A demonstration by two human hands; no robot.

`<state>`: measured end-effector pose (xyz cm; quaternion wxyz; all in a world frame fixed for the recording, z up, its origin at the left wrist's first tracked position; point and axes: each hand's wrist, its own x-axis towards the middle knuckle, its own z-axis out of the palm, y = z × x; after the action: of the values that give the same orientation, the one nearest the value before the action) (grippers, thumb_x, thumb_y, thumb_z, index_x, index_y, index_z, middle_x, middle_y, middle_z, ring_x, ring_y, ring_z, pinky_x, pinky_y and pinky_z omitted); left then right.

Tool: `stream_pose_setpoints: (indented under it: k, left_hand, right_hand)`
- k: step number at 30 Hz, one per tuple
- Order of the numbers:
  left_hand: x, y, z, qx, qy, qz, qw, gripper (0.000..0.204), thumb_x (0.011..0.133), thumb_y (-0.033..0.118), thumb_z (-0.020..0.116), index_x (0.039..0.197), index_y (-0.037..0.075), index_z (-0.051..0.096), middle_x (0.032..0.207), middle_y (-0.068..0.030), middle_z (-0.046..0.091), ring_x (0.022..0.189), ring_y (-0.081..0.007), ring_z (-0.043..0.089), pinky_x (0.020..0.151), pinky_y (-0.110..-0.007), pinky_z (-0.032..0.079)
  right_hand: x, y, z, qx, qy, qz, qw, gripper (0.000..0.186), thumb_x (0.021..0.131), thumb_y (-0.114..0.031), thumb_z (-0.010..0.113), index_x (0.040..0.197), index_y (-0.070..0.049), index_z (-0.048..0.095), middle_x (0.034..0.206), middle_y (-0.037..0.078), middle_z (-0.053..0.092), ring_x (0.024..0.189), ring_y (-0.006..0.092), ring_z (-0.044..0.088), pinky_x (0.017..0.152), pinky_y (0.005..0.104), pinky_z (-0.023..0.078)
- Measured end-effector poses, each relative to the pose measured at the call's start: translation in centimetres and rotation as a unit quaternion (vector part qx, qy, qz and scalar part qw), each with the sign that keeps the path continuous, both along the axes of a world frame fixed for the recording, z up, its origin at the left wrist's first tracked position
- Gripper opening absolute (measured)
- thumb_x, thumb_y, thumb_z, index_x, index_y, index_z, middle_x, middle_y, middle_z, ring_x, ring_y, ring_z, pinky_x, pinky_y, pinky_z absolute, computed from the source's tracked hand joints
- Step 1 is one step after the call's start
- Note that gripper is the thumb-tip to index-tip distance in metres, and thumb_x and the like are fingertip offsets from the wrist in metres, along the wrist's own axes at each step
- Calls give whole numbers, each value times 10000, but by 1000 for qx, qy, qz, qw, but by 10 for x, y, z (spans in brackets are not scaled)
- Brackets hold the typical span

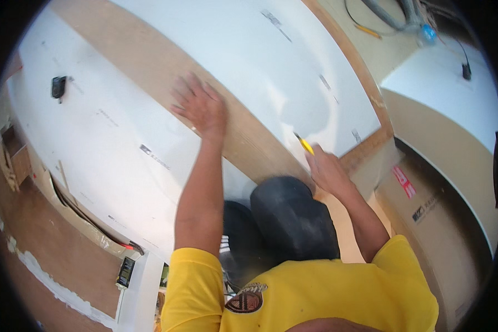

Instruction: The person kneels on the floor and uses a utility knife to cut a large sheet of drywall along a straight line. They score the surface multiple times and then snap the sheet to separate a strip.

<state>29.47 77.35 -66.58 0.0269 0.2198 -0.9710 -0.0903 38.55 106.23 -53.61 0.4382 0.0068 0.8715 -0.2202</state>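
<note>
My left hand (205,108) lies with its fingers spread on a brown board strip (249,138) between two white panels. Motion blurs its fingertips. In my right hand (329,171) is a slim yellow utility knife (305,145), held near the lower right part of the far white panel (232,44). Its dark tip points up and left, over or just above that panel; whether it touches cannot be made out. The near white panel (116,149), with printed marks, reaches left of my left forearm. My knee (288,205) in dark trousers rests by the strip's lower end.
A black tape measure-like case (58,87) sits on the near panel. A hammer-like tool with a red part (133,247) and a dark box (125,273) lie lower left. Cardboard (426,232) and a white sheet (448,88) stand at right. Upper right: a pencil (368,30) and grey hose (390,16).
</note>
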Motion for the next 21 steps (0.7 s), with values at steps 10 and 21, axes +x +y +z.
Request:
stream_pose_setpoints:
  k: [10, 21]
  left_hand:
    - [-6, 1, 5, 42, -60, 44, 996, 541, 1024, 320, 363, 1527, 122, 340, 1619, -153, 208, 1489, -433, 107, 1149, -665, 56]
    - [-7, 2, 6, 47, -42, 43, 997, 541, 1014, 316, 395, 1516, 118, 358, 1606, -152, 231, 1488, -428, 113, 1142, -675, 65]
  right_hand:
    - [-259, -283, -85, -152, 218, 28, 964, 248, 915, -132, 491, 1051, 54, 583, 1001, 286, 678, 995, 401, 668, 862, 492, 525]
    - [-299, -309, -81, -63, 151, 132, 978, 350, 839, -84, 595, 1164, 37, 640, 1161, 234, 676, 1083, 351, 669, 905, 439, 545]
